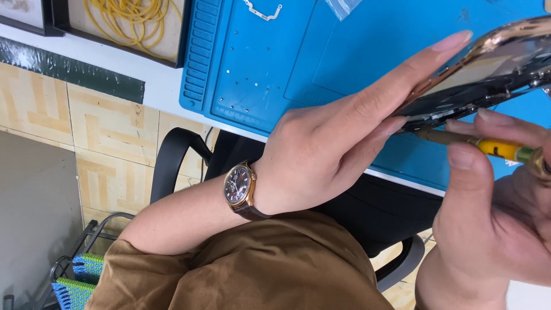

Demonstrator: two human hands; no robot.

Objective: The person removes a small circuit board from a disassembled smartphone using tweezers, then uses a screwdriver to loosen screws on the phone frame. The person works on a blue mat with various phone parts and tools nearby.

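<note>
Head view, left hand gripping phone

A single head-worn camera looks steeply down and very close over the person's lap, tilted so the blue work mat runs across the far side. The tiled floor shows at left, and the hands fill the right.

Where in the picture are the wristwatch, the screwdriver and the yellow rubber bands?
wristwatch (pixel 237 186), head view, on its dark dial.
screwdriver (pixel 498 148), head view, on its yellow handle band.
yellow rubber bands (pixel 133 20), head view, on the middle of the heap.
</note>
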